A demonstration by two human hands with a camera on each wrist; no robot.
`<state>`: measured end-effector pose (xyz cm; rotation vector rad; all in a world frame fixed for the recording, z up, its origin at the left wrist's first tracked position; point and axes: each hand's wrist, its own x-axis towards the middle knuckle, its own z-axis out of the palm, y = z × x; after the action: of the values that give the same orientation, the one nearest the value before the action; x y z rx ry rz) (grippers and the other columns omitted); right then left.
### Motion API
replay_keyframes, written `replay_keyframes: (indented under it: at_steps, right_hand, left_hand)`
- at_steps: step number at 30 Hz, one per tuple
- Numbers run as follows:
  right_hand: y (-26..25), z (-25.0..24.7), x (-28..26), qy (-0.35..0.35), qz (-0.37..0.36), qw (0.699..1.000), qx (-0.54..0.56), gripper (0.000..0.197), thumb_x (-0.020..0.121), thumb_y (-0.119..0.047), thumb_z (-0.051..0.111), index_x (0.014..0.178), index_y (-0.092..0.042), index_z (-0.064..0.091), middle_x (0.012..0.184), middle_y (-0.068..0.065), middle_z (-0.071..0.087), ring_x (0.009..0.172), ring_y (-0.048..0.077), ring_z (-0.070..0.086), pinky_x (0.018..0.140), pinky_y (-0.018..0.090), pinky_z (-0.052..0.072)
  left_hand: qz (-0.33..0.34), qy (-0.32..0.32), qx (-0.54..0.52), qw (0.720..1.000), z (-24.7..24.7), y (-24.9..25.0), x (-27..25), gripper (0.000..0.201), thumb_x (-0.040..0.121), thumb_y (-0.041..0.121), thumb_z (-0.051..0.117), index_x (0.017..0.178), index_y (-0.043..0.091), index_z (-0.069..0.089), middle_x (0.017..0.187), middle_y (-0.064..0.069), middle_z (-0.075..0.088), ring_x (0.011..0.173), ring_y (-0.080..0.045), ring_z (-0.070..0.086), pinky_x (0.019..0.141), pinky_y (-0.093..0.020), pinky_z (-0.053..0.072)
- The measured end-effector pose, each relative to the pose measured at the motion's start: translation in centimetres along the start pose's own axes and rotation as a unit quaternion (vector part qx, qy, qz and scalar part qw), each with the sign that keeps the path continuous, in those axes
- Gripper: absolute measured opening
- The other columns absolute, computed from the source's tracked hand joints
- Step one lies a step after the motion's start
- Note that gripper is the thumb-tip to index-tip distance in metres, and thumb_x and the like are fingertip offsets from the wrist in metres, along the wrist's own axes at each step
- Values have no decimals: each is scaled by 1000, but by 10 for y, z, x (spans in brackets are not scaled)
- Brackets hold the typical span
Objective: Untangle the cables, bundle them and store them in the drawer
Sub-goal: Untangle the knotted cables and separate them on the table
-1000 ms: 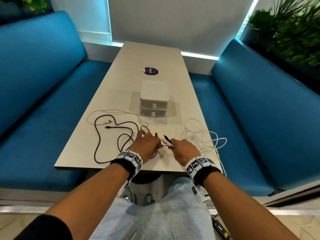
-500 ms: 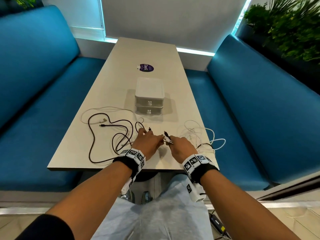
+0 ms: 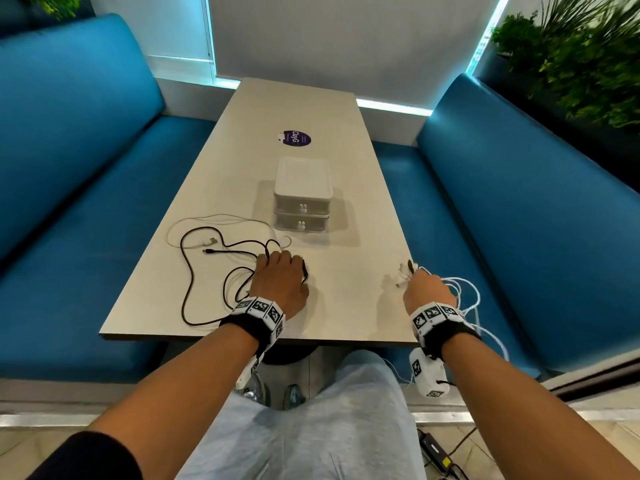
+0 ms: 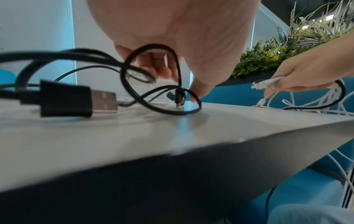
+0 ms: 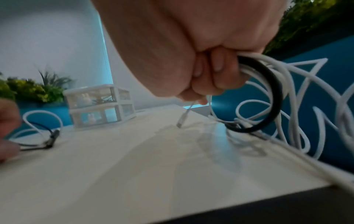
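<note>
The person sits at the near end of a long table point(image 3: 346, 306). From above, the left hand point(image 3: 280, 284) lies over the black cable point(image 3: 188, 275), and only its back is seen. The left wrist view shows more: fingers point(image 4: 153, 69) curled down through a black loop, thumb tip by a small black plug, and a big USB plug point(image 4: 76, 99) lying flat. The right hand point(image 3: 424, 292), at the table's right edge, is clenched around a bunch of white cables point(image 3: 464, 292). Its wrist view shows one black cable point(image 5: 268, 97) in that fist too, and a white connector point(image 5: 184, 116) hanging down. The white two-drawer box point(image 3: 303, 195) stands mid-table, both drawers closed.
</note>
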<state>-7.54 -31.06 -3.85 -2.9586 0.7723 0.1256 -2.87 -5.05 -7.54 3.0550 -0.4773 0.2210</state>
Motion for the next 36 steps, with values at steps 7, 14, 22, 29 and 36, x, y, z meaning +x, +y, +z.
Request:
replay_keyframes:
  at_steps: [7,14,22,29,36]
  right_hand:
    - [-48,11,-6,-31,-137,982,129,27,100,-26,40,112,-10,59,107,20,66,98,39,61,78,39,48]
    - [-74,23,-18,-107,-111,955,253,31,99,-22,44,102,-10,72,109,11,69,103,32,62,76,27,40]
    - [-73,24,-17,-105,-103,947,285,34,99,-18,38,104,-13,71,114,15,67,104,33,60,78,28,41]
    - [-87,20,-25,-108,-113,918,365,41,99,-43,45,96,-11,70,95,12,68,93,31,61,81,35,45]
    - [-93,29,-23,-55,-150,935,317,32,101,-30,45,101,-6,66,103,19,69,99,37,60,80,36,44]
  left_hand:
    - [-40,-21,37,998,1,-1,-3,40,85,45,50,112,18,61,114,-5,60,112,-27,49,102,-45,25]
    - [-10,-31,43,999,-2,-2,-5,30,83,21,53,112,19,63,120,-6,52,114,-30,42,99,-47,27]
    - [44,8,13,999,-9,9,1,16,88,26,54,99,28,66,108,6,61,115,-25,43,92,-44,22]
    - [78,3,-46,996,-11,24,3,15,98,28,43,107,26,54,97,1,65,105,-20,54,101,-42,19]
    - [82,-42,-66,994,-8,21,-1,23,101,39,40,105,26,58,97,-2,68,100,-24,57,101,-40,20]
